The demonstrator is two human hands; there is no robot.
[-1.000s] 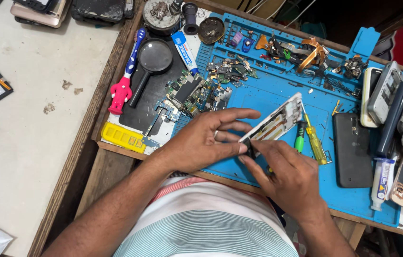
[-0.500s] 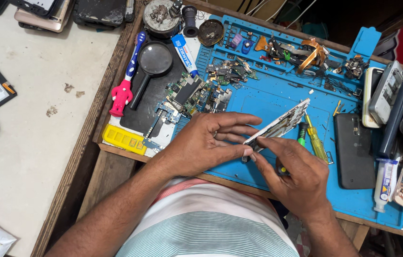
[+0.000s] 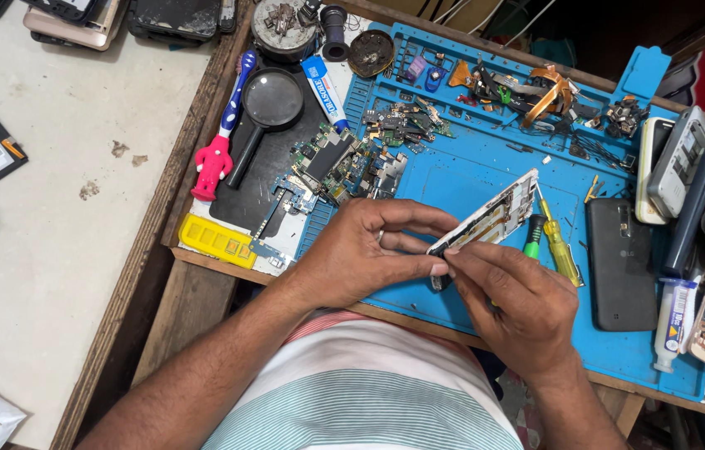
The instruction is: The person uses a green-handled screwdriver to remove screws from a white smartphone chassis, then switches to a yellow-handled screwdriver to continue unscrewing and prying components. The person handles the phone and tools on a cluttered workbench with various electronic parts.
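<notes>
Cluttered blue mat (image 3: 469, 179) covers the surface; nearest, left hand (image 3: 361, 250) and right hand (image 3: 515, 304) both pinch a stripped phone frame (image 3: 490, 218), tilted above it. Looks light, thin, fragile: best gripped by edges. Beyond, circuit boards (image 3: 344, 158).

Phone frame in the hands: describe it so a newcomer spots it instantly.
Start at the blue work mat on the wooden bench. Near its front edge both hands meet: the left hand and right hand pinch the lower end of a stripped phone frame, tilted on edge. Unlike the black phone lying flat to its right, it is pale, thin and raised off the mat.
</notes>
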